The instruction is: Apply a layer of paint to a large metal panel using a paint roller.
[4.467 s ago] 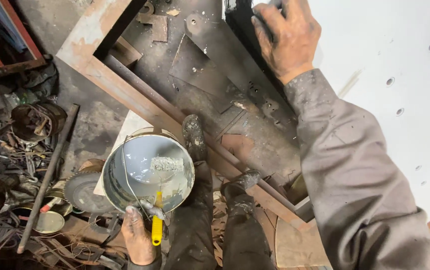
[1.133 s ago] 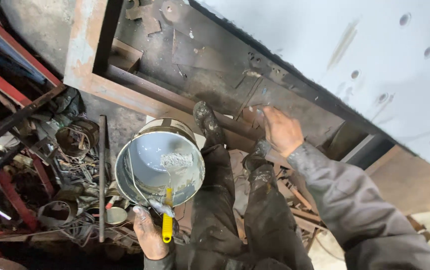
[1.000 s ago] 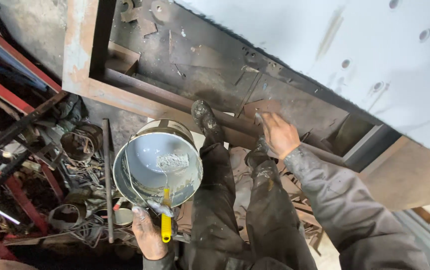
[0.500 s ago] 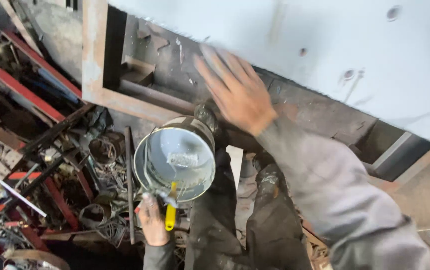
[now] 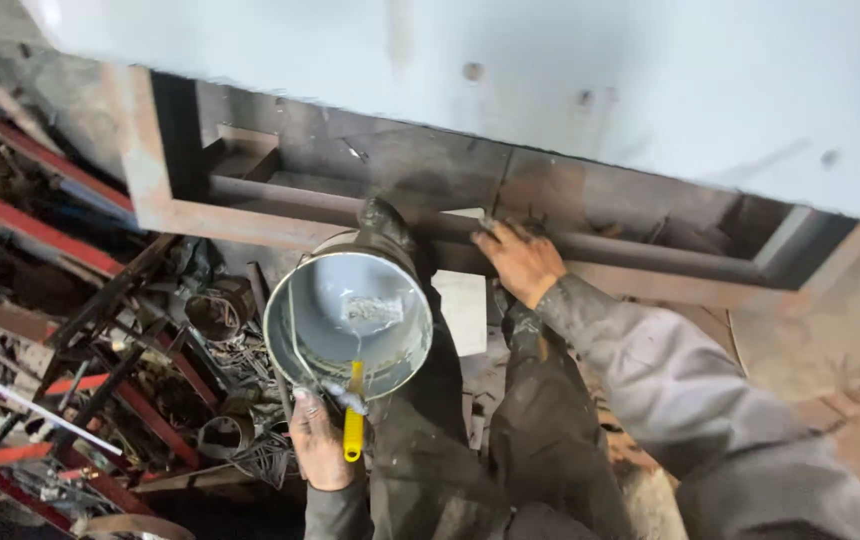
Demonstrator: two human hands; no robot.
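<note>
Gripping the grey paint bucket (image 5: 348, 322) by its near rim, the left hand (image 5: 318, 452) closes its fingers around a yellow-handled brush (image 5: 353, 425) too, so both stay together. The right hand (image 5: 520, 262) rests spread and empty on the rusty steel beam (image 5: 650, 255) under the white panel (image 5: 550, 80), probably for support.

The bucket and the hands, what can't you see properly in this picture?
Head view, the only one:
- Brush head in the bucket: a pale blur; only the yellow handle is clear.
- Left hand: its fingers curl under the rim, hidden.
- Right hand: fingertips lost in dark grime on the steel beam.
- Scrap pile: tangled and too small to sort out.
- Grey panel: cut off by the top edge.
</note>
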